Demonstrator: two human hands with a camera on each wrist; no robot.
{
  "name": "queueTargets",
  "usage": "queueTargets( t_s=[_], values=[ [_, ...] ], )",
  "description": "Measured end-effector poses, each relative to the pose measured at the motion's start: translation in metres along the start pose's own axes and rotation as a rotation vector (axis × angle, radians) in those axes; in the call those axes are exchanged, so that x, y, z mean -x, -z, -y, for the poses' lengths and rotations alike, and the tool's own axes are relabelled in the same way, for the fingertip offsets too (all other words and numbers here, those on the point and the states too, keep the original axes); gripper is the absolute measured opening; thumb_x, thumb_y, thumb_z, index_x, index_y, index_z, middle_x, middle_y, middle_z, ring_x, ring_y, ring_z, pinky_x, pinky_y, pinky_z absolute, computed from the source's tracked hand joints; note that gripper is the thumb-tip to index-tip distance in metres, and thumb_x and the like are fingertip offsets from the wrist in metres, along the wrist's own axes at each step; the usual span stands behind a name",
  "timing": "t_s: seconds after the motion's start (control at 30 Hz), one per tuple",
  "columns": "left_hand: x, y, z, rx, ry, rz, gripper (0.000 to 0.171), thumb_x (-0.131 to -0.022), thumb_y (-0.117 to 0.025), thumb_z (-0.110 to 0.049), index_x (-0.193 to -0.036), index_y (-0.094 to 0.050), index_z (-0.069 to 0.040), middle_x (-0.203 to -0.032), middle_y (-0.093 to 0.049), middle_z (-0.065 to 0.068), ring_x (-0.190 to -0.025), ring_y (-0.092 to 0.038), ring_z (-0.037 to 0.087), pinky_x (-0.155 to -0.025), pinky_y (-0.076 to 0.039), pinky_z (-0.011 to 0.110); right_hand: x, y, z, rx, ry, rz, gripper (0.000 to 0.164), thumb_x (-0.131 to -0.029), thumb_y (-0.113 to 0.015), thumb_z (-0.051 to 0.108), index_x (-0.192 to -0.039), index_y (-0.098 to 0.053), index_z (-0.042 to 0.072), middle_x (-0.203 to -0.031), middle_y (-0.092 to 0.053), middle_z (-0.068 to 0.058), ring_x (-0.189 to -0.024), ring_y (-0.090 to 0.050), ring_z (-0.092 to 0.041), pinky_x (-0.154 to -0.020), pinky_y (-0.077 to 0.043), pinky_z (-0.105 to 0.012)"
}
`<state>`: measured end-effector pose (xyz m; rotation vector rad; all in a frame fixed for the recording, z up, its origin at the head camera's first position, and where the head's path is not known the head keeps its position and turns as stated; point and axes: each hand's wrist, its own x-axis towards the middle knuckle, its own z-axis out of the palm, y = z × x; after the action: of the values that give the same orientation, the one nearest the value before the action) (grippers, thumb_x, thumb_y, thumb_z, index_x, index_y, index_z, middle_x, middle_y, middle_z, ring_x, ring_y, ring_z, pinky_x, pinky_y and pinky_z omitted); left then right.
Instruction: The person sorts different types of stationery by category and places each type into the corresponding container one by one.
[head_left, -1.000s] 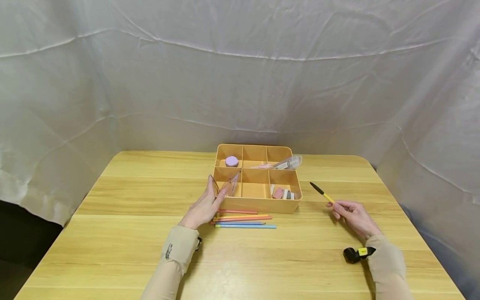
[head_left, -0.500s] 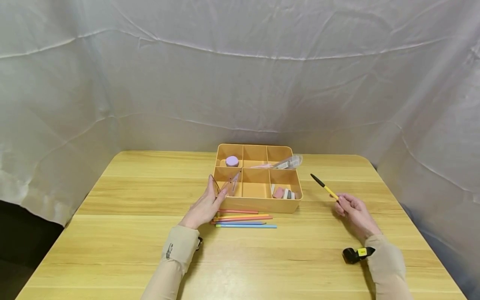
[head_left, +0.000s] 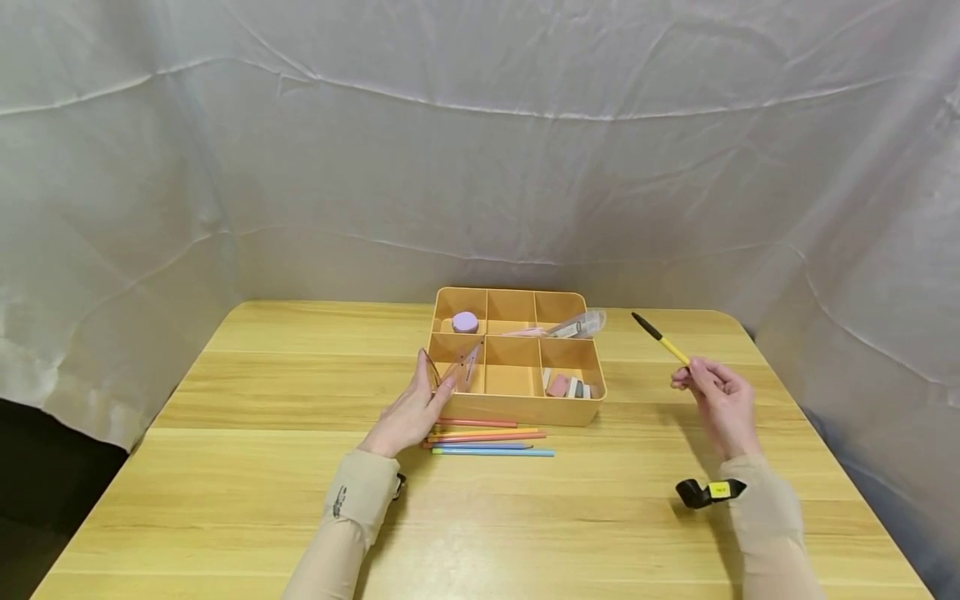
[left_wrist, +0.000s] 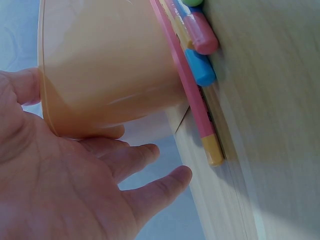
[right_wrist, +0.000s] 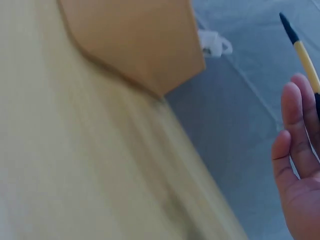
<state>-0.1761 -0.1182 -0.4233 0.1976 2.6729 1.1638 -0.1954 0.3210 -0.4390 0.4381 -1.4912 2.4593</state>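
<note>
My left hand point(head_left: 408, 412) grips the front left corner of an orange-yellow divided storage box point(head_left: 517, 410), its thumb over the rim. In the left wrist view the other fingers point(left_wrist: 157, 192) lie along the outer wall, two of them spread away from it. My right hand point(head_left: 723, 408) is raised over the table right of the box. It pinches a yellow pen point(head_left: 662, 338) with a black tapered end pointing up and left. The right wrist view cuts off the pen's lower part. Several coloured pencils point(head_left: 487, 437) lie in front of the box.
A purple round item point(head_left: 465, 322) sits in the back left compartment. Clear set squares point(head_left: 467, 367) stand in the front left one, erasers point(head_left: 558, 385) in the front right. A clear plastic packet point(head_left: 581, 324) juts over the right rim. Grey cloth point(head_left: 480, 167) hangs behind the table.
My right hand has risen and moved a little away from me, taking the pen up and slightly right. The left hand and the box stay where they were.
</note>
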Motion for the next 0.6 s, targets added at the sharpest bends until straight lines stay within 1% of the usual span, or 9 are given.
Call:
queueTargets(
  t_s=[0.1, 0.2, 0.33, 0.43, 0.53, 0.6],
  values=[
    [0.000, 0.000, 0.000, 0.002, 0.005, 0.000, 0.084, -0.108, -0.026, -0.052, -0.157, 0.018, -0.001, -0.168, 0.001, 0.024, -0.154, -0.018, 0.040, -0.125, -0.022, 0.056, -0.005, -0.009, 0.001, -0.044, 0.015, -0.040, 0.023, -0.100, -0.047, -0.010, -0.101, -0.070, -0.011, -0.087, -0.077, -0.016, -0.077, -0.076, -0.020, -0.074, -0.061, -0.025],
    [0.000, 0.000, 0.000, 0.000, 0.005, -0.004, 0.084, -0.108, -0.027, -0.052, -0.158, 0.016, 0.000, -0.168, 0.001, 0.024, -0.154, -0.019, 0.040, -0.125, -0.023, 0.056, -0.010, -0.017, 0.002, -0.066, 0.016, -0.054, 0.022, -0.099, -0.048, -0.011, -0.101, -0.070, -0.011, -0.086, -0.077, -0.017, -0.076, -0.076, -0.022, -0.074, -0.062, -0.026],
    [0.000, 0.000, 0.000, -0.001, 0.004, -0.005, 0.085, -0.108, -0.027, -0.053, -0.158, 0.015, 0.001, -0.168, 0.001, 0.024, -0.154, -0.020, 0.041, -0.124, -0.023, 0.056, -0.016, -0.029, 0.004, -0.062, 0.025, -0.062, 0.022, -0.098, -0.049, -0.013, -0.100, -0.071, -0.011, -0.086, -0.077, -0.017, -0.075, -0.075, -0.022, -0.073, -0.062, -0.026],
    [0.000, -0.001, 0.000, 0.002, 0.005, -0.002, 0.085, -0.108, -0.027, -0.053, -0.158, 0.016, 0.001, -0.168, 0.000, 0.024, -0.154, -0.020, 0.041, -0.124, -0.024, 0.056, -0.020, -0.040, 0.006, -0.040, 0.037, -0.068, 0.020, -0.097, -0.052, -0.013, -0.099, -0.071, -0.010, -0.085, -0.077, -0.015, -0.075, -0.075, -0.021, -0.071, -0.062, -0.026],
    [0.000, -0.001, 0.001, 0.004, 0.003, -0.002, 0.085, -0.108, -0.027, -0.052, -0.158, 0.016, 0.001, -0.168, 0.000, 0.024, -0.153, -0.021, 0.042, -0.123, -0.026, 0.057, -0.025, -0.050, 0.007, -0.036, 0.039, -0.050, 0.017, -0.097, -0.053, -0.012, -0.100, -0.070, -0.011, -0.086, -0.077, -0.015, -0.076, -0.075, -0.020, -0.072, -0.062, -0.025],
    [0.000, -0.001, 0.001, 0.003, 0.003, 0.001, 0.085, -0.108, -0.027, -0.052, -0.158, 0.017, 0.001, -0.168, 0.001, 0.024, -0.153, -0.021, 0.041, -0.123, -0.026, 0.056, -0.029, -0.058, 0.008, -0.003, 0.042, -0.063, 0.015, -0.096, -0.056, -0.011, -0.099, -0.071, -0.010, -0.085, -0.077, -0.014, -0.074, -0.074, -0.019, -0.071, -0.062, -0.025]
  ],
)
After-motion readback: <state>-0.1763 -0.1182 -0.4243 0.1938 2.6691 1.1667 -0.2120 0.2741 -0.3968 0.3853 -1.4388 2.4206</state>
